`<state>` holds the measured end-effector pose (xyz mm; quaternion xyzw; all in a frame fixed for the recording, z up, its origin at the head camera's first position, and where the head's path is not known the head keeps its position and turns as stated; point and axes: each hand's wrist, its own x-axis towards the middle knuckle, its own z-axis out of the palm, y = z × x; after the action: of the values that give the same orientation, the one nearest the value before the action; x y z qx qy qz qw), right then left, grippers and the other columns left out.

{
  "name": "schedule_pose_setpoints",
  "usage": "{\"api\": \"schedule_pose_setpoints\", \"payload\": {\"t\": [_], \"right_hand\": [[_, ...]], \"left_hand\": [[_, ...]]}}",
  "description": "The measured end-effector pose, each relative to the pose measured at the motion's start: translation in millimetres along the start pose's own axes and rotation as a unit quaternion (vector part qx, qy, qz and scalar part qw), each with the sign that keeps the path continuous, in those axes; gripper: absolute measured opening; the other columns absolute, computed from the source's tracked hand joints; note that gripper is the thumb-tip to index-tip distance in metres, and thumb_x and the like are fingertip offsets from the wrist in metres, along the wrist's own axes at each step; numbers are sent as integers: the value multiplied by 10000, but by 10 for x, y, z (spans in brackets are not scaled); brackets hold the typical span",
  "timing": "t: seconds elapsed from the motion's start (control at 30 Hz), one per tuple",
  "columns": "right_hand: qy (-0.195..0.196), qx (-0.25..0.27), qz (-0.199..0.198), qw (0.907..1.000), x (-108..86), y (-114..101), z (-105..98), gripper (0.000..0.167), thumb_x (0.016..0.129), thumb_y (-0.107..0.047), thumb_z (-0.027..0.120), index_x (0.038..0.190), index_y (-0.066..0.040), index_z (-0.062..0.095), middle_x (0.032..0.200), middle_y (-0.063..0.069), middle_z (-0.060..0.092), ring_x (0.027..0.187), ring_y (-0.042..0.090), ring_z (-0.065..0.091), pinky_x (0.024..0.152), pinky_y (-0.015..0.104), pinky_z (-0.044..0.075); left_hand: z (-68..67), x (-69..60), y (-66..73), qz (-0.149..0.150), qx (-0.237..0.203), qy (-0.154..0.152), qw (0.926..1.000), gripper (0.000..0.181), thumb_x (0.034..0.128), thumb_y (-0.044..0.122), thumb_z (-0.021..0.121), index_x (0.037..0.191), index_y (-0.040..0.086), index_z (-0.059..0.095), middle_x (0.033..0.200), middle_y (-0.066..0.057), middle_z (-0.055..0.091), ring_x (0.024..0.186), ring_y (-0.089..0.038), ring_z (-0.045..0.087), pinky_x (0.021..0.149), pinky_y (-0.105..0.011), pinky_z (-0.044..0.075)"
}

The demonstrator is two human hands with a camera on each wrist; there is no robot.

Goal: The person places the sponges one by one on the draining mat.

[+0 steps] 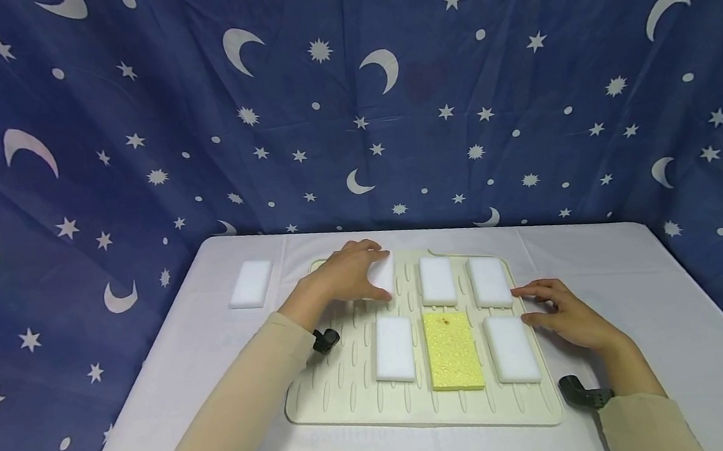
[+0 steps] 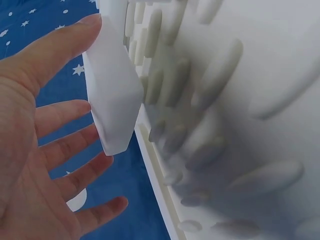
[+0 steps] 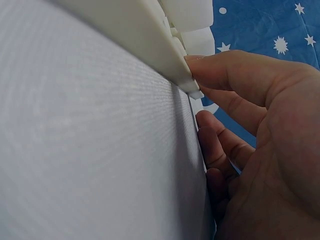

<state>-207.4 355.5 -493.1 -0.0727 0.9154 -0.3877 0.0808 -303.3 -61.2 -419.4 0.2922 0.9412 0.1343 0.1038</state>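
In the head view, my left hand (image 1: 345, 274) spans a white sponge (image 1: 381, 273) at the back left of a cream ribbed mat (image 1: 340, 404). Its thumb is at the near end and its fingers are at the far end; in the left wrist view the other fingers are spread. My right hand (image 1: 569, 314) rests at the mat's right edge, its thumb and forefinger tips close to two white sponges (image 1: 490, 282). In the right wrist view, the thumb (image 3: 220, 67) touches the mat's rim and the other fingers are loosely bent. A yellow sponge (image 1: 453, 352) lies between white ones.
Another white sponge (image 1: 251, 284) lies on the white tablecloth (image 1: 603, 259), left of the mat. More white sponges stand on the mat, one at the back middle (image 1: 437, 281) and one at the front left (image 1: 393, 348). A blue curtain (image 1: 392, 141) hangs behind the table.
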Motion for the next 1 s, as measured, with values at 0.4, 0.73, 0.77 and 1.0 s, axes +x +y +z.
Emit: {"api": "schedule_pose_setpoints", "payload": {"t": [0.4,0.73,0.77,1.0], "right_hand": [[-32,50,-70,10000,7,-7,-19,540,952,-243,742,1455,-120,590,1552,193,338,1392,442,390,1136,748,253],[-22,44,-65,10000,-13,-21,-21,537,953,-268,743,1450,-125,597,1534,194,346,1380,437,394,1125,732,272],[-18,38,-70,10000,-13,-20,-22,536,953,-267,743,1449,-126,597,1531,193,348,1377,434,395,1123,728,275],[-25,66,-88,9999,-7,-25,-24,530,956,-275,740,1445,-128,599,1524,185,353,1372,424,395,1127,731,269]], "left_hand": [[15,54,98,103,42,-96,9999,913,820,543,834,1574,186,464,1628,-72,413,1494,-327,372,1185,-544,368],[93,114,154,49,72,-114,9999,907,816,543,838,1568,191,474,1631,-51,411,1474,-305,389,1185,-532,372],[103,119,156,40,83,-117,9999,908,816,546,837,1569,193,473,1633,-48,406,1470,-301,390,1184,-528,373],[136,140,181,14,129,-168,9998,908,827,552,825,1576,191,461,1645,-49,383,1471,-306,382,1185,-529,371]]}}
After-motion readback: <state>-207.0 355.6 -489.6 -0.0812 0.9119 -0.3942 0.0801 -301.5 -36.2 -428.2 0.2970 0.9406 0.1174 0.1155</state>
